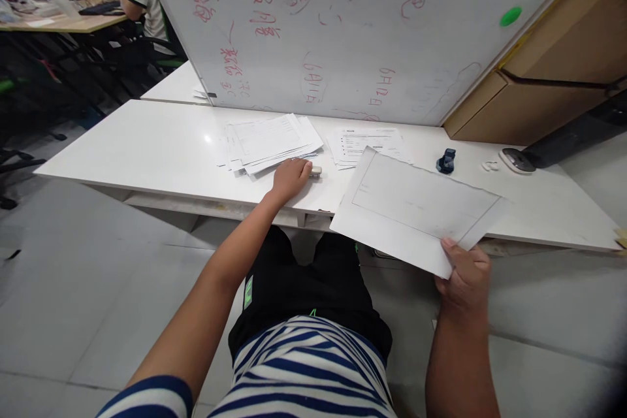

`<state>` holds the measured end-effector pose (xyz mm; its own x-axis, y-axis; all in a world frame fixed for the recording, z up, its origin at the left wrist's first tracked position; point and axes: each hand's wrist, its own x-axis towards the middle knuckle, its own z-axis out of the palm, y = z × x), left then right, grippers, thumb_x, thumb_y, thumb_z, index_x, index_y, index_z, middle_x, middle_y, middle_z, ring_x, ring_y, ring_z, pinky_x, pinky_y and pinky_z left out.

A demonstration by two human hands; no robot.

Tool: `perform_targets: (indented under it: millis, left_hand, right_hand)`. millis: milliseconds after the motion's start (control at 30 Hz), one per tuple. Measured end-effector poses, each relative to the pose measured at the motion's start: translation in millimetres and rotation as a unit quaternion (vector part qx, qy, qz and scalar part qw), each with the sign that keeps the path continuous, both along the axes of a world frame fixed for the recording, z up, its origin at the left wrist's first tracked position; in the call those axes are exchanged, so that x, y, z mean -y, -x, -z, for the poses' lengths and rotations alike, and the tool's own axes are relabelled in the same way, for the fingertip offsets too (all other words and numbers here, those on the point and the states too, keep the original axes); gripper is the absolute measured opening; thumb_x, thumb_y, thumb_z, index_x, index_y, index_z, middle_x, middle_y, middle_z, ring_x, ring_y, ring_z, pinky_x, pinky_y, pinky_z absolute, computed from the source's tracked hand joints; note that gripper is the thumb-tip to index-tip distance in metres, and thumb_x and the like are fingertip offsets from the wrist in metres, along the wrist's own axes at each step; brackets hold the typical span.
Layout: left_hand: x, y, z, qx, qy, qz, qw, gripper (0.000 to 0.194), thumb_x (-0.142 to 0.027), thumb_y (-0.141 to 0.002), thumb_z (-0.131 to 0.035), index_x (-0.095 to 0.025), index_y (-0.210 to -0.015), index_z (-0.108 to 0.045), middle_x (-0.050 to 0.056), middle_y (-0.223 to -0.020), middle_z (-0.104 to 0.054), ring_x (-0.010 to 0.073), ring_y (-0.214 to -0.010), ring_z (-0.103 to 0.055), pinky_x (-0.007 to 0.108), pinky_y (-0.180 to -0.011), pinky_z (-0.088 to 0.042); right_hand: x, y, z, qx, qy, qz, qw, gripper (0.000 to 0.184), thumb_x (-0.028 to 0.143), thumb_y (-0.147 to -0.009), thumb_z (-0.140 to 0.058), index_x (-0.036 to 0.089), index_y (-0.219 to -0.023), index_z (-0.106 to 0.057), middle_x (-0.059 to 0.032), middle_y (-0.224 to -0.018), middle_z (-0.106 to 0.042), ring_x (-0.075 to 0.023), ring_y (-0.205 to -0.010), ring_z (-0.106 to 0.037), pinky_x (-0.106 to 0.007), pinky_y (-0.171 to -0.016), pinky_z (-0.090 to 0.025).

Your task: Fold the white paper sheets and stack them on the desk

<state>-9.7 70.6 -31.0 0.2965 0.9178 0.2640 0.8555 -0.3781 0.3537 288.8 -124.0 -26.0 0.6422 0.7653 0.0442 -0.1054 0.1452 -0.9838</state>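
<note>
My left hand (292, 181) rests palm down at the near edge of the paper stack, its fingers closed over a small pale stapler (316, 172). Only one end of the stapler shows; the rest is under my hand. In my right hand (463, 268), white paper (421, 199) with a faint printed frame is pinched by its lower right corner. It is tilted above the front edge of the desk; whether it is one sheet or more, I cannot tell. The loose stack of papers (274, 140) lies ahead of my left hand. Another printed sheet (372, 140) is partly hidden behind the held paper.
A whiteboard (318, 32) with red writing stands along the back of the white desk (166, 144). To the right are a dark blue object (445, 161), small white earbuds (490, 166), a round white device (518, 160) and cardboard boxes (529, 104). A person (147, 0) sits at far left.
</note>
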Motion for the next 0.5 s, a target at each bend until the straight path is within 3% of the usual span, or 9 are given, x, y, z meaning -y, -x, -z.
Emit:
perform_targets:
  millis: [500]
  left_hand:
    - [-1.0,1.0,1.4,0.002,-0.007,0.0,1.0,0.046,-0.042,-0.1,-0.022,-0.022,-0.078,-0.057,0.006,-0.087,-0.066,0.0255,-0.088,-0.056,0.037,-0.075,-0.039]
  right_hand:
    - [-2.8,-2.0,8.7,-0.028,0.007,0.002,1.0,0.029,0.03,-0.062,-0.077,0.021,-0.09,-0.072,-0.0033,-0.085,-0.073,-0.0206,-0.075,-0.068,-0.036,-0.071,-0.058]
